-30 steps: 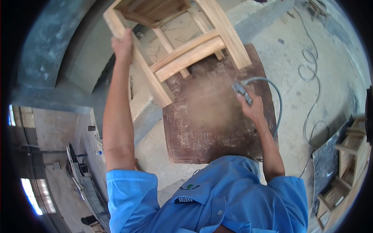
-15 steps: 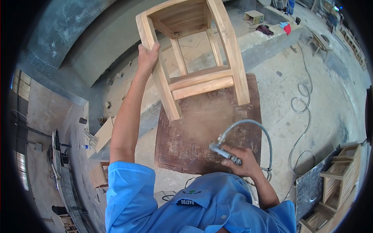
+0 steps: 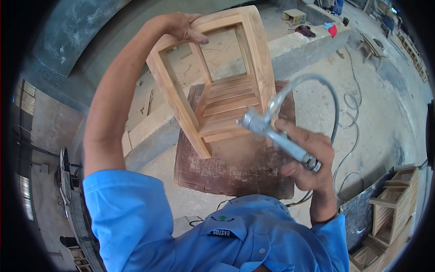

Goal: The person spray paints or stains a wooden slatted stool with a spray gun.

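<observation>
A light wooden chair frame (image 3: 263, 59) leans over a worn brown board (image 3: 226, 174), its slatted seat facing me. My left hand (image 3: 183, 28) is closed on the top rail at the upper left, the thumb over the near side. In my right hand (image 3: 312, 156) is a metal spray gun (image 3: 285, 144), its nozzle end pointing left, just in front of the chair's lower right part. A grey hose (image 3: 333, 90) loops up from the gun and back down behind my right hand. Where the chair's lower right leg meets the board is partly hidden by the gun.
A concrete ledge (image 3: 154, 131) runs diagonally behind the board. More slatted wooden furniture (image 3: 394, 204) stands at the lower right beside a dark panel (image 3: 362, 204). Hose coils (image 3: 355, 113) lie on the right floor. A small box (image 3: 294, 17) and cloths (image 3: 306, 31) are at the back.
The chair has tilted and come lower, showing its slats. My left hand has moved from the side post up to the top rail. My right hand has raised the spray gun towards the chair.
</observation>
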Motion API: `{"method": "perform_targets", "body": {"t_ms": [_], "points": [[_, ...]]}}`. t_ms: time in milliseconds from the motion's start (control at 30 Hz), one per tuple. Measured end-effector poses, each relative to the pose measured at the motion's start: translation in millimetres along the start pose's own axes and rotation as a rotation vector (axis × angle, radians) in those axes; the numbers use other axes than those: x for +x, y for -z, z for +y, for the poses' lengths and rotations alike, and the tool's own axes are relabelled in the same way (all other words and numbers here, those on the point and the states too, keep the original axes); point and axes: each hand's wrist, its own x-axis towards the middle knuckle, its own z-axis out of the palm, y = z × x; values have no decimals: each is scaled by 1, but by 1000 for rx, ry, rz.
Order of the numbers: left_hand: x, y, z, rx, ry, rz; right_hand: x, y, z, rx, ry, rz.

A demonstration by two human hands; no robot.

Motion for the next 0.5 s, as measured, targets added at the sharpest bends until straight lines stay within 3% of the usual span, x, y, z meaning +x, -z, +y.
{"method": "perform_targets", "body": {"t_ms": [167, 233, 300, 400, 500], "points": [[-39, 6, 47, -73, -64, -149, 6, -7, 15, -43, 87, -36], [-56, 3, 61, -108, -95, -71, -10, -16, 30, -22, 123, -27], [-66, 5, 76, -39, -2, -58, -41, -20, 38, 66, -157, -181], [-76, -2, 83, 72, 98, -51, -87, -17, 48, -88, -339, -386], [-88, -22, 87, 71, 50, -3, -101, -15, 36, -37, -373, -332]]}}
